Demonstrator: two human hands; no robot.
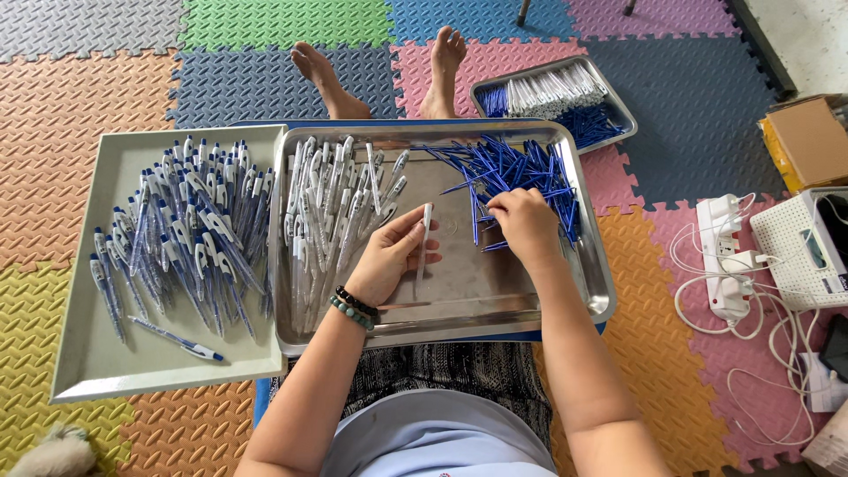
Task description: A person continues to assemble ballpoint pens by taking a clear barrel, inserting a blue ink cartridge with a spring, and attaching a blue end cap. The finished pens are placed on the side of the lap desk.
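Observation:
My left hand (389, 256) holds a clear white pen barrel (425, 238) upright over the middle of a steel tray (459, 305). My right hand (523, 223) rests on a heap of blue pen refills (517, 168) at the tray's right side, fingers pinched among them. A pile of empty clear pen barrels (331, 212) lies at the tray's left side. Beside it, a cream tray (97, 353) carries several assembled blue-and-white pens (185, 230).
A second steel tray (618, 110) with white and blue pen parts sits on the foam mat beyond. A white power strip (724, 256), cables and a white basket (799, 247) lie at right, with a cardboard box (808, 137) behind.

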